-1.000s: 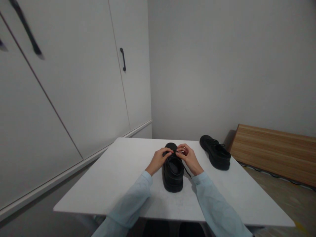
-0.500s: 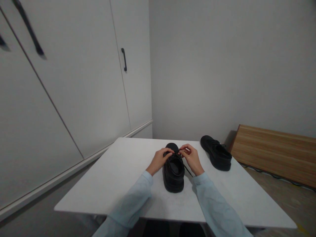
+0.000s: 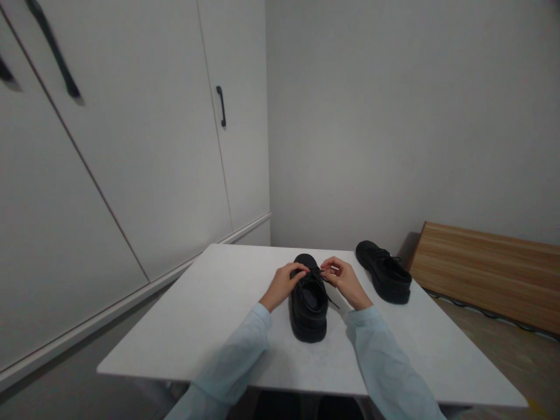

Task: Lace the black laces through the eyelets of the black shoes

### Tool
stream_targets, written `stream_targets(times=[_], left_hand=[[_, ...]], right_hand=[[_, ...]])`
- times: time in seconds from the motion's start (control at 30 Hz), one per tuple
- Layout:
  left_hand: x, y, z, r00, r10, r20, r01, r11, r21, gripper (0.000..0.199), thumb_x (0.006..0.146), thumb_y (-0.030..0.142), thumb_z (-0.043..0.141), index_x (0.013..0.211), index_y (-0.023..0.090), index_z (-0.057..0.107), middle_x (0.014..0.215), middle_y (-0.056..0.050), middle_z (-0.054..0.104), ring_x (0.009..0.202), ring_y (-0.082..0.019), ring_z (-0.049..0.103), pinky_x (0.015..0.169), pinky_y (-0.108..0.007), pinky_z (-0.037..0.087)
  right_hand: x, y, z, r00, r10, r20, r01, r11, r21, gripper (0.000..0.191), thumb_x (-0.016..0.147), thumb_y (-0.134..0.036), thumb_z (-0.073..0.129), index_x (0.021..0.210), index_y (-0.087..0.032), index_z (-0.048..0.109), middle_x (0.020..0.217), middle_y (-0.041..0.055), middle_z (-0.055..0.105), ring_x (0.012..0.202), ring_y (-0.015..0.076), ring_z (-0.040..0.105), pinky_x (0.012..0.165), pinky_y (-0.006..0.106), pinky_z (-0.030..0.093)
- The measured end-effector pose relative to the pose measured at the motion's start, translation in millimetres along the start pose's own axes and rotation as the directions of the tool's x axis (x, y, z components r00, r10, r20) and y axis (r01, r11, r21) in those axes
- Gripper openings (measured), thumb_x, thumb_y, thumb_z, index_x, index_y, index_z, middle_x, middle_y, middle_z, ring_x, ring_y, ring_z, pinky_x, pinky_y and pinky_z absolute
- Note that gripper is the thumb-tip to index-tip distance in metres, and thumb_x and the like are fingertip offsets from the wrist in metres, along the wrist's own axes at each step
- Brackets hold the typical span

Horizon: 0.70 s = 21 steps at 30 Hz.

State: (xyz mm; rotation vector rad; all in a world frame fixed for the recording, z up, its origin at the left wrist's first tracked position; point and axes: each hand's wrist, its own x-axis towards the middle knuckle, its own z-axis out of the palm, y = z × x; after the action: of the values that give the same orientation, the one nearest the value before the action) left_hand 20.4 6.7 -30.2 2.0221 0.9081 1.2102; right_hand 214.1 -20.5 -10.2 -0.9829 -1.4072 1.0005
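Shoelace (image 3: 324,278) pinched between both hands

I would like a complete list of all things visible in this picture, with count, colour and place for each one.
black lace-up leather shoe: 1, black, table middle, between both hands
thin black shoelace: 1, black, on that shoe, pinched by the right hand
second black leather shoe: 1, black, table far right
white rectangular table: 1, white, centre
white cabinet doors: several, white with black handles, left
light wooden board: 1, brown, leaning at right wall
left hand: 1, light blue sleeve, on the shoe's upper
right hand: 1, light blue sleeve, pinching the lace
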Motion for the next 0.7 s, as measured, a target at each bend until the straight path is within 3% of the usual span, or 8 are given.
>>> stream_targets(times=[0.2,0.5,0.7], left_hand=[[0.5,-1.9,0.1,1.000,-0.001,0.006,0.000,1.000,0.013,0.017,0.083,0.029,0.056,0.091,0.021,0.070,0.098,-0.004,0.070,0.097,-0.020,0.061,0.091,-0.032,0.043],[0.2,0.3,0.1,1.000,-0.010,0.006,0.009,0.999,0.036,0.017,0.084,0.027,0.055,0.090,0.020,0.069,0.097,-0.004,0.070,0.097,-0.018,0.062,0.091,-0.030,0.044],[0.0,0.0,-0.3,1.000,-0.009,0.009,0.009,0.999,0.036,0.017,0.084,0.026,0.055,0.091,0.020,0.069,0.098,-0.004,0.070,0.097,-0.018,0.062,0.091,-0.030,0.044]], right_hand=[[1.0,5.6,-10.3,0.997,-0.014,0.078,0.022,0.995,-0.098,0.028,0.061,-0.031,0.078,0.080,-0.017,0.062,0.075,0.0009,0.062,0.070,0.0148,0.057,0.068,0.030,0.045],[1.4,3.9,-13.3,0.991,0.018,0.135,0.002,0.989,-0.147,0.029,0.061,-0.033,0.077,0.079,-0.017,0.061,0.073,0.0013,0.063,0.071,0.0154,0.059,0.067,0.029,0.044],[3.8,12.6,-21.1,0.994,-0.041,0.102,0.073,0.941,-0.331,0.019,0.068,-0.031,0.068,0.080,-0.017,0.063,0.068,0.0008,0.061,0.066,0.0155,0.056,0.059,0.027,0.041]])
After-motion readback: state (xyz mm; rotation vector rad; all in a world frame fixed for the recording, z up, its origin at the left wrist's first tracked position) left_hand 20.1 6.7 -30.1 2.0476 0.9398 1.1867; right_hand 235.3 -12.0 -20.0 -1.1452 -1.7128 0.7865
